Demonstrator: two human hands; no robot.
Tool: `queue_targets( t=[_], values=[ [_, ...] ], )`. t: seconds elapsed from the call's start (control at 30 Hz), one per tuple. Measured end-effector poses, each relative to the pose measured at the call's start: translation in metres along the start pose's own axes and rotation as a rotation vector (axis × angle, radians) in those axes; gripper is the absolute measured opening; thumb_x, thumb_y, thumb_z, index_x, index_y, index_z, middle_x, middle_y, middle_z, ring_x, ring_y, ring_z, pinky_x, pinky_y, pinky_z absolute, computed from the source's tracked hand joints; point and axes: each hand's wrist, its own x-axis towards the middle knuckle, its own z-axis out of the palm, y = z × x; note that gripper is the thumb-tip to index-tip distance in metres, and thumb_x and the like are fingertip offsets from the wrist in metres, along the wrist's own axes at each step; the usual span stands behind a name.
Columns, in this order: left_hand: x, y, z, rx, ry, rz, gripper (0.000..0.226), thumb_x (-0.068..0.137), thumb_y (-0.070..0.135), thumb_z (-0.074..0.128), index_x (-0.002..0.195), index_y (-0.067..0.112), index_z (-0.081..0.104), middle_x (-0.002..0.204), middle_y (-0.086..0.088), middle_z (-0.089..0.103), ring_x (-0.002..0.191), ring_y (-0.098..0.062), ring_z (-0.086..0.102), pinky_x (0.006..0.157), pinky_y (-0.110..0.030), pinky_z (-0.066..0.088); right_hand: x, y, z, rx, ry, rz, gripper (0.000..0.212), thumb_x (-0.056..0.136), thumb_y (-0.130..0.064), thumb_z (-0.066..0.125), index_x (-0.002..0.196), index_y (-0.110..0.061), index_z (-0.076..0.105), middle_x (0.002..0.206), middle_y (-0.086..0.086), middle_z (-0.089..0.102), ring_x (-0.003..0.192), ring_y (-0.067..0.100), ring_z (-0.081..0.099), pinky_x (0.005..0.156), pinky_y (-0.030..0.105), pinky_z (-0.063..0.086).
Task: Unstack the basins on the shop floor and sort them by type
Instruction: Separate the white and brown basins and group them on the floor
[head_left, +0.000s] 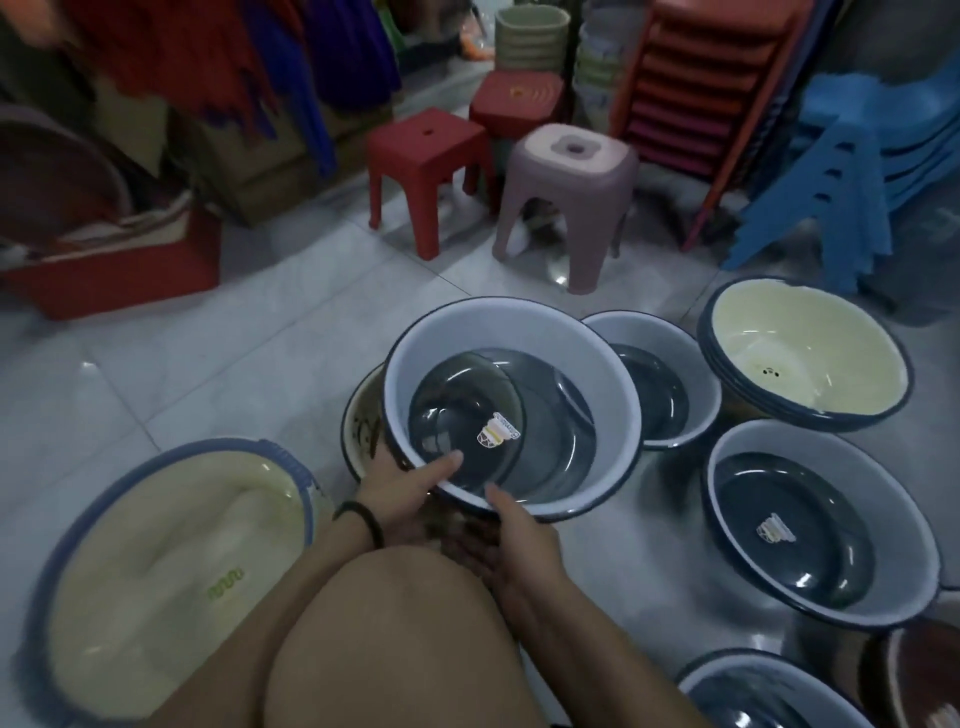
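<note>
So both hands are on the big white enamel basin with the dark blue rim (597, 374), which sits low over the tiled floor (208, 374) right in front of the bare knee (384, 639). It's tipped so the far rim rides higher than the near one. The left hand (410, 483), black band (361, 522) on the wrist, has its thumb hooked over the near rim and lying flat on the inside wall, with the fingers gone underneath. The right hand (514, 540) grips the same rim just beside it, thumb pointing up against the edge, fingers curled under in shadow. Both forearms reach in around the knee.

Inside sits a dark grey-bottomed basin (467, 415), nested a bit askew, sticker on it.

Around it on the floor:
- a patterned cream bowl (363, 426), tucked behind the left hand
- a smaller white basin (660, 384), just beyond on the right
- a stack of cream-lined basins (800, 353), far right
- another white-and-dark basin (810, 525), near right
- a big cream plastic tub with a lavender rim (171, 571), on the left
</note>
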Motion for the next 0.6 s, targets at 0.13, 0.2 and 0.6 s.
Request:
queue_targets(
  t=[0.13, 0.2, 0.6],
  values=[
    [0.028, 0.009, -0.019, -0.026, 0.335, 0.064, 0.040, 0.076, -0.001, 0.070, 0.111, 0.018, 0.065, 0.097, -0.017, 0.073, 0.088, -0.040, 0.072, 0.072, -0.056, 0.064, 0.040, -0.031, -0.007, -0.150, 0.112, -0.166, 0.041, 0.082, -0.034, 0.085, 0.116, -0.016, 0.072, 0.101, 0.014, 0.081, 0.091, 0.039, 0.079, 0.078, 0.056, 0.065],
    [0.050, 0.020, -0.041, 0.039, 0.404, 0.042, 0.041, 0.081, -0.002, 0.064, 0.118, 0.012, 0.054, 0.101, -0.017, 0.068, 0.086, -0.036, 0.070, 0.072, -0.050, 0.064, 0.068, -0.065, -0.018, -0.214, 0.202, -0.323, 0.049, 0.072, -0.037, 0.087, 0.116, -0.024, 0.070, 0.108, 0.009, 0.079, 0.092, 0.034, 0.079, 0.075, 0.052, 0.066],
    [0.143, -0.009, -0.065, 0.244, 0.624, 0.059, 0.052, 0.091, 0.005, 0.061, 0.137, 0.027, 0.053, 0.113, -0.002, 0.065, 0.096, -0.027, 0.062, 0.086, -0.036, 0.054, 0.205, -0.093, -0.008, -0.681, 0.219, -0.485, 0.017, 0.086, -0.016, 0.075, 0.099, -0.025, 0.070, 0.095, 0.003, 0.077, 0.085, 0.028, 0.076, 0.073, 0.052, 0.066]
  ],
)
